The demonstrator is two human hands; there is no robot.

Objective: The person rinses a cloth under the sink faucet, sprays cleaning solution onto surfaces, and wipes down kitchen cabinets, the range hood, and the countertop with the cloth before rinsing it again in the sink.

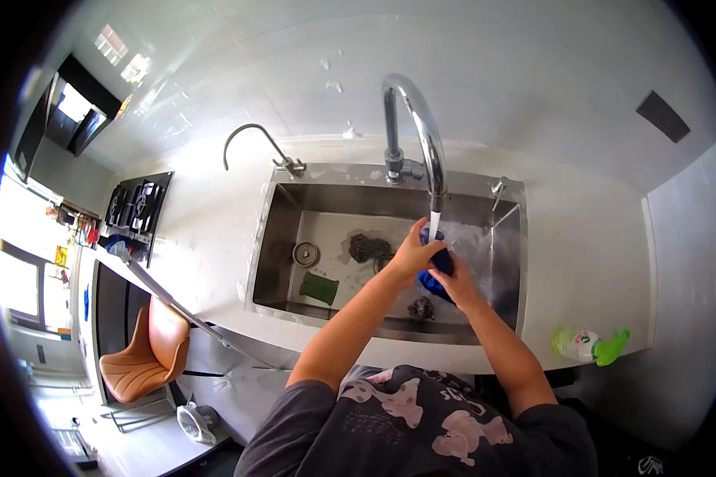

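Note:
Under the running water of the tall chrome tap [429, 135], both hands hold a wet blue cloth [432, 284] above the right part of the steel sink [274, 238]. My left hand [414, 252] is closed on the cloth's upper part, close to the stream. Lower and to the right, my right hand [457, 285] grips the same cloth, its fingers partly hidden. Below the hands lies a metal scrubber [421, 308]. Left of them on the sink floor are a dark mesh scrubber [367, 248] and a green scouring pad [319, 288]. Suds whiten the sink's right side.
A drain [305, 254] is at the sink's left. A thin second tap [250, 129] stands behind it. On the counter's right lies a green-capped spray bottle [585, 346]. A brown chair [155, 350], a long pole [175, 302] and a stove [138, 208] are leftward.

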